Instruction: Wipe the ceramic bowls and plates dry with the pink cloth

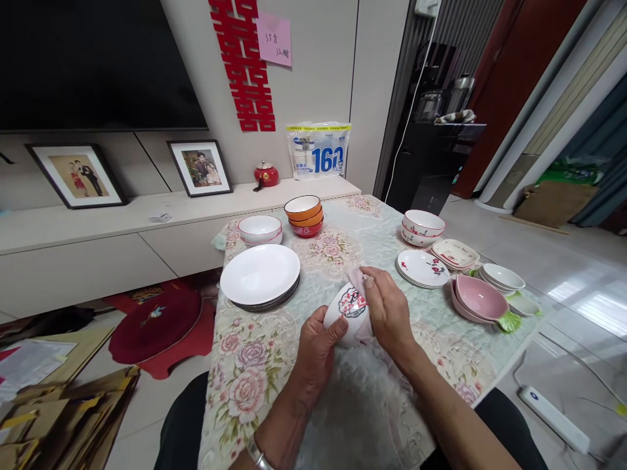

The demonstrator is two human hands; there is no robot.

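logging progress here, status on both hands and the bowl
Left hand gripping patterned bowl, tilted. Right hand pressing pale cloth to it. Nothing visibly blocking either hand.

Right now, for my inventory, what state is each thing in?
Bowl: held, tilted
Left hand: gripping bowl
Cloth: pressed to bowl
Right hand: gripping cloth
Large plates: stacked
White bowls: stacked
Orange bowls: stacked
Flowered bowls: stacked
Flowered plates: stacked
Pink dishes: stacked
Red jar: lidded
Television: screen dark
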